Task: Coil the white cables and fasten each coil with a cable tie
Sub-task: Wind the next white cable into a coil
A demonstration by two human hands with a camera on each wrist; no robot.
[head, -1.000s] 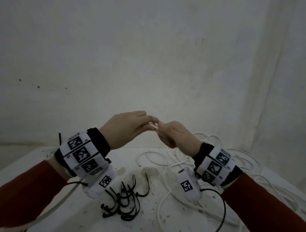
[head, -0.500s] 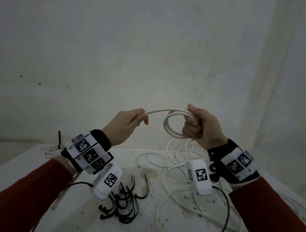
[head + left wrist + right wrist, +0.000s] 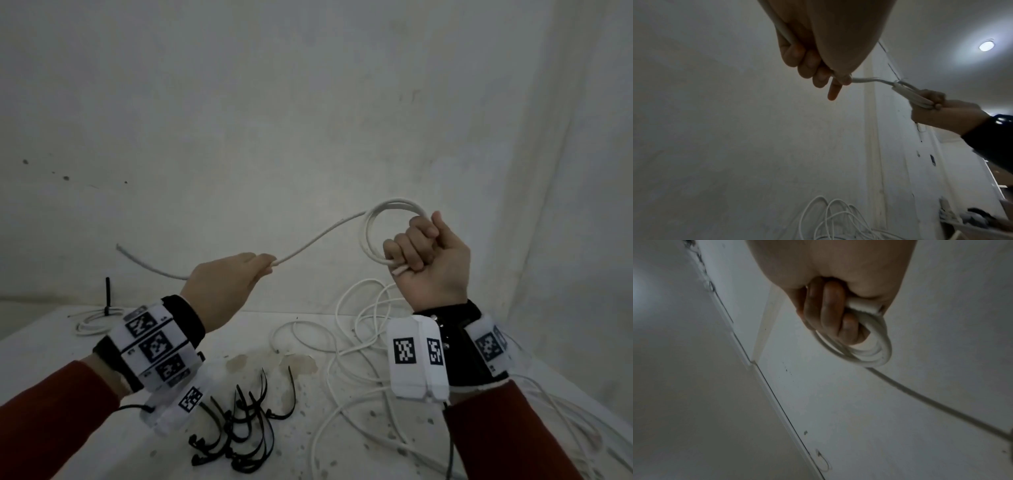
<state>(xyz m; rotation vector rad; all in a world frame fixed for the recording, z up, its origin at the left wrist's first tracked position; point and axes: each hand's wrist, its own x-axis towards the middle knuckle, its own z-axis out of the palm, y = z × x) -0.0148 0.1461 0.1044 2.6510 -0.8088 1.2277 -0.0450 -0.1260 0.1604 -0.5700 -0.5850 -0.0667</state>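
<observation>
A bare grey wall stands behind the white speckled table point(image 3: 85, 428). The right hand point(image 3: 433, 262), raised high, grips a small coil of thick white cable point(image 3: 371, 240). The left hand point(image 3: 222, 287), lower and to the left, pinches the cable's straight part. Black plastic cable ties point(image 3: 239, 435) lie near, loose white cables point(image 3: 349, 342) farther right.

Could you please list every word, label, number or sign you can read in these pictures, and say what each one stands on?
No readable words, brands or numbers.
Left wrist band: black-and-white square code markers only; the tiny characters beside them are too small to read.
Right wrist band and the white camera box: the same kind of markers, no legible text.
</observation>
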